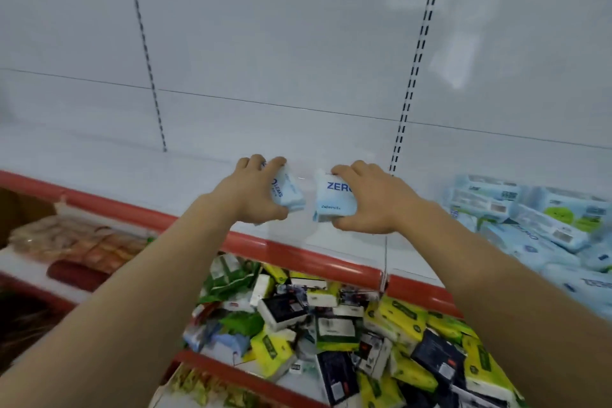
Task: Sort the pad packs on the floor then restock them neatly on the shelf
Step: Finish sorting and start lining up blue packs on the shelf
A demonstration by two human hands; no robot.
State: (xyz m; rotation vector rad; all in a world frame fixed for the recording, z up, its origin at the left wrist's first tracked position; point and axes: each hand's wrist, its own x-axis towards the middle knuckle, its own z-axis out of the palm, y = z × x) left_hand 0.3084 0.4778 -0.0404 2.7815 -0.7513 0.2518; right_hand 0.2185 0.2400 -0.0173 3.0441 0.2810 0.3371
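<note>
Restocking now: left hand [253, 190] & right hand [367, 199] each pinch a blue pad pack [332, 199] just over the white shelf [198, 182]. Next: set both down upright, side by side, w/ labels facing front.

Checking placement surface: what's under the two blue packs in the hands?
Bare white shelf with a red front edge lies under the left pack and right pack. Whether they touch it is hidden by the left hand and right hand.
</note>
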